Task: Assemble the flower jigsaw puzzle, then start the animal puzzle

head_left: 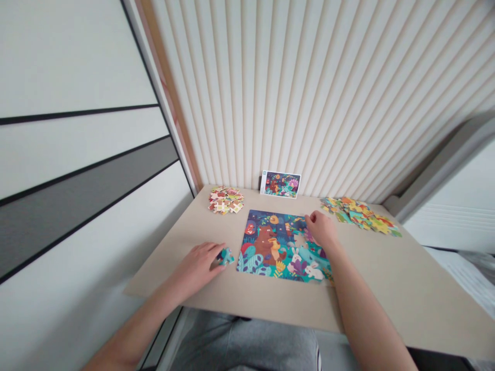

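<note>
A jigsaw puzzle (255, 247) with a bear, rabbits and leaves lies largely assembled on the table. A gap showing the beige tabletop is visible right of its middle. Left of the puzzle, my left hand (201, 263) rests on the table, thumb and fingers curled around a few teal puzzle pieces (226, 256). My right hand (322, 226) is at the puzzle's upper right corner, its fingers pinched together and covering that corner. Whatever is between those fingertips is hidden. My right forearm covers part of the puzzle's right edge.
A picture card (281, 184) of the same scene leans against the pleated wall behind the table (185, 226). A pile of pink and cream pieces (226, 200) sits at the back left. Yellow and green pieces (361, 214) are heaped at the back right.
</note>
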`<state>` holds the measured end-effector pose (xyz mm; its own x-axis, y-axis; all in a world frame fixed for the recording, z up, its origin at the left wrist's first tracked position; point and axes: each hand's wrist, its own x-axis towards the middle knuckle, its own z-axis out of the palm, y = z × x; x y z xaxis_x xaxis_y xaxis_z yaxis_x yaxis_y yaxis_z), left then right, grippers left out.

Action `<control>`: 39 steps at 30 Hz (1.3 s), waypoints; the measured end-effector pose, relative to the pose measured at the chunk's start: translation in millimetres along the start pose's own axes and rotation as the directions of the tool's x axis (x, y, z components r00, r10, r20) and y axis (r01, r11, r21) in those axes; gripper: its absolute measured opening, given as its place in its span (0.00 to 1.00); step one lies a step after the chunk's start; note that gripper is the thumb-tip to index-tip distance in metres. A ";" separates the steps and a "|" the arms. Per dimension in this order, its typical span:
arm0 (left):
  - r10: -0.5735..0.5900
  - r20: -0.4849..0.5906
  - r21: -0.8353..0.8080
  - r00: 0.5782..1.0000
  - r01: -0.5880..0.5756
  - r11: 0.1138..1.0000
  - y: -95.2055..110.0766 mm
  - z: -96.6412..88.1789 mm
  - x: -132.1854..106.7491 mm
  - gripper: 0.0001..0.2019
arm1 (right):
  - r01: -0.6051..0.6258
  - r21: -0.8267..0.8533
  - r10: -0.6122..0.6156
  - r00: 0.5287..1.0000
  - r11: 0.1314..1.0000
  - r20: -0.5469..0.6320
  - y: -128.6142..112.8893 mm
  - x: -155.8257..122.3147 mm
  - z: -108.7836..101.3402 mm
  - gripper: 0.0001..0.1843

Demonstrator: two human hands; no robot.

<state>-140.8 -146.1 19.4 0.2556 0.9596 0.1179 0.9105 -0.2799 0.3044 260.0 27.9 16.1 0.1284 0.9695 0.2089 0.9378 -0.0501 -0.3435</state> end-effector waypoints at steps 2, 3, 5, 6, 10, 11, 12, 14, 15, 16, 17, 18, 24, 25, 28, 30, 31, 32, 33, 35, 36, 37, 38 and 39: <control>-0.002 0.003 -0.005 1.000 0.002 1.000 2.9 -0.8 2.4 0.22 | 0.001 0.003 -0.001 1.000 1.000 0.001 -0.2 -0.3 -1.4 0.16; -0.002 0.004 -0.012 1.000 0.002 1.000 4.6 -1.6 3.7 0.22 | 0.000 0.002 0.000 1.000 1.000 0.001 -0.4 -0.4 -2.2 0.15; -0.006 0.005 -0.038 1.000 0.006 0.999 6.7 -3.5 5.3 0.22 | -0.011 -0.002 0.011 1.000 1.000 0.003 -1.1 -0.6 -3.9 0.15; -0.010 0.008 -0.052 1.000 0.011 0.999 6.9 -4.4 5.6 0.22 | -0.017 -0.001 0.017 1.000 1.000 0.006 -1.4 -0.6 -4.7 0.15; -0.018 0.004 -0.093 1.000 0.018 0.996 5.7 -7.3 6.0 0.21 | -0.038 0.007 0.038 0.999 0.999 0.012 -1.7 -0.8 -6.9 0.14; -0.010 -0.010 -0.099 1.000 0.009 0.995 6.7 -8.1 7.4 0.20 | -0.042 0.009 0.042 0.999 0.999 0.011 -1.6 -0.9 -7.1 0.14; 0.002 -0.030 -0.104 1.000 -0.005 0.995 9.2 -8.9 10.2 0.20 | -0.046 0.012 0.046 0.999 0.999 0.007 -1.4 -0.9 -7.3 0.14; 0.042 -0.076 -0.107 0.996 -0.050 0.993 20.2 -9.9 21.3 0.19 | -0.047 0.018 0.047 0.999 0.999 0.002 -1.2 -0.9 -7.4 0.14; 0.074 -0.096 -0.105 0.993 -0.084 0.991 29.2 -9.5 29.8 0.20 | -0.045 0.022 0.045 0.999 0.999 0.000 -1.2 -0.9 -7.4 0.14; 0.120 -0.103 -0.101 0.987 -0.130 0.986 40.3 -8.1 40.4 0.20 | -0.044 0.024 0.044 0.999 0.999 -0.001 -1.3 -0.8 -7.4 0.14; 0.178 -0.098 -0.095 0.979 -0.187 0.978 53.4 -5.4 52.8 0.21 | -0.046 0.026 0.046 0.999 0.999 0.000 -1.4 -0.8 -7.5 0.15; 0.239 -0.099 -0.091 0.966 -0.248 0.964 67.6 -1.2 66.5 0.21 | -0.046 0.028 0.046 0.999 0.999 0.002 -1.6 -0.7 -7.7 0.15; 0.456 -0.051 -0.079 0.889 -0.459 0.885 141.4 44.8 145.8 0.19 | -0.039 0.034 0.040 0.999 0.999 -0.009 -1.2 -1.3 -9.0 0.15; 0.479 -0.043 -0.072 0.877 -0.481 0.874 147.4 52.6 154.1 0.17 | -0.041 0.032 0.042 0.999 0.999 -0.011 -1.2 -1.4 -9.1 0.15; 0.495 -0.053 -0.078 0.867 -0.498 0.864 153.8 70.8 167.9 0.15 | -0.047 0.030 0.047 0.999 0.998 -0.002 -1.7 -1.8 -9.8 0.15; 0.495 -0.062 -0.103 0.866 -0.499 0.860 151.5 78.8 170.5 0.15 | -0.055 0.028 0.055 0.998 0.998 0.008 -2.5 -1.8 -10.2 0.15; 0.496 -0.067 -0.117 0.866 -0.500 0.858 149.6 81.7 170.7 0.14 | -0.057 0.027 0.056 0.998 0.998 0.011 -2.8 -1.8 -10.3 0.15; 0.493 -0.076 -0.129 0.867 -0.499 0.857 147.7 84.1 170.4 0.14 | -0.055 0.027 0.054 0.998 0.998 0.010 -3.0 -1.8 -10.3 0.15; 0.489 -0.087 -0.137 0.868 -0.496 0.857 146.0 85.9 169.9 0.14 | -0.052 0.027 0.051 0.999 0.998 0.007 -3.0 -1.8 -10.1 0.15; 0.475 -0.111 -0.141 0.873 -0.487 0.862 143.7 87.9 168.4 0.14 | -0.043 0.032 0.043 0.999 0.999 -0.002 -2.4 -1.6 -9.2 0.15; 0.468 -0.124 -0.136 0.875 -0.483 0.865 143.3 87.9 167.4 0.14 | -0.043 0.035 0.043 0.999 0.998 -0.004 -1.8 -1.5 -8.6 0.15; 0.465 -0.137 -0.128 0.875 -0.481 0.867 143.4 87.2 166.1 0.13 | -0.044 0.038 0.044 0.999 0.998 -0.005 -1.1 -1.4 -7.9 0.15; 0.469 -0.146 -0.117 0.871 -0.486 0.866 143.7 85.9 164.6 0.12 | -0.044 0.040 0.044 0.999 0.998 -0.007 -0.4 -1.2 -7.2 0.15; 0.483 -0.152 -0.104 0.863 -0.499 0.860 144.2 84.1 162.9 0.11 | -0.044 0.041 0.044 0.999 0.998 -0.008 0.3 -1.0 -6.5 0.15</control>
<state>59.4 -27.7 3.0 0.6106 0.6883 0.3918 0.6218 -0.7230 0.3010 262.2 25.3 21.7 0.1725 0.9642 0.2012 0.9171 -0.0827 -0.3899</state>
